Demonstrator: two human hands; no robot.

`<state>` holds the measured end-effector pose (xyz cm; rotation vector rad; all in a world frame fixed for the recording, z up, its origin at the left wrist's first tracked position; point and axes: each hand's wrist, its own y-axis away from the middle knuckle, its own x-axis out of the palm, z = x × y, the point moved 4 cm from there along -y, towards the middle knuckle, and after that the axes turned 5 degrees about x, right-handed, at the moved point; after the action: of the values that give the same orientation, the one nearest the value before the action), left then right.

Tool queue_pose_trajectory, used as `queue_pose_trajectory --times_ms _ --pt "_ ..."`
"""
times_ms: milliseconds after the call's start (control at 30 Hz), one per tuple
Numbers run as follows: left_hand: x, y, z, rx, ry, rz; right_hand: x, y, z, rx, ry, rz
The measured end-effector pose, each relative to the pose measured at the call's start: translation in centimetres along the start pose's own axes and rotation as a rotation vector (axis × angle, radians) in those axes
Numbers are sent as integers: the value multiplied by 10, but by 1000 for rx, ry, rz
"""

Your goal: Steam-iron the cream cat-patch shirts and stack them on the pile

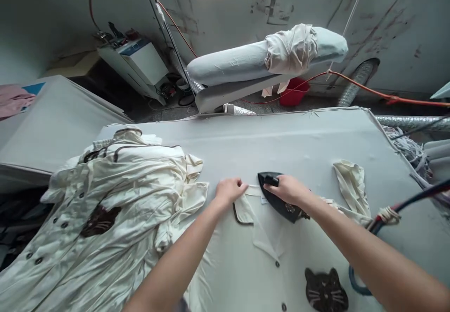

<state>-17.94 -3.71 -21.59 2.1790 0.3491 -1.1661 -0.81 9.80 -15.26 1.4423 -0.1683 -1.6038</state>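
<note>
A cream garment (242, 265) with dark buttons and a dark cat-face patch (326, 291) lies spread on the pale padded table. My left hand (230, 191) pinches the left end of its collar (253, 191), beside a dark-edged collar flap. My right hand (286, 189) is wrapped round the handle of a black iron (277, 201). The iron rests over the right part of the collar, its tip pointing up and left, next to a small white label.
Wrinkled cream garments (140, 199) are heaped at the left. A narrow padded board (232, 65) with cloth round it stands behind the table (260, 138). Cream fabric (351, 185) lies at the right, near a dark hose (418, 204). A red bucket (294, 91) is on the floor.
</note>
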Motion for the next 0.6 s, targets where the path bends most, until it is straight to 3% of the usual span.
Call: queue_pose_trajectory --times_ms 67,133,267,333,367,433,467,500,533,567,600 --pt "1 -2 2 -7 91 -15 11 27 6 -11 31 18" --pt "1 -7 4 0 155 -33 39 67 19 -71 94 57" --pt "-8 -16 4 21 310 -136 138 151 62 -268 267 334" --pt "-13 0 7 7 374 -281 179 176 68 -287 284 465" --pt "-13 18 11 -7 407 -367 189 181 60 -248 247 461" --pt "3 76 26 -43 546 -448 186 182 14 -89 105 326" --pt "20 114 36 -43 712 -400 173 180 -25 8 19 204" --pt "46 154 47 -62 917 -213 157 178 -71 98 -65 101" --pt "77 196 56 -89 1067 76 138 176 -123 174 -99 7" --pt "110 239 65 -148 1139 330 116 175 -177 271 -131 -94" --pt "139 278 76 -220 1124 484 94 172 -228 312 -198 -154"
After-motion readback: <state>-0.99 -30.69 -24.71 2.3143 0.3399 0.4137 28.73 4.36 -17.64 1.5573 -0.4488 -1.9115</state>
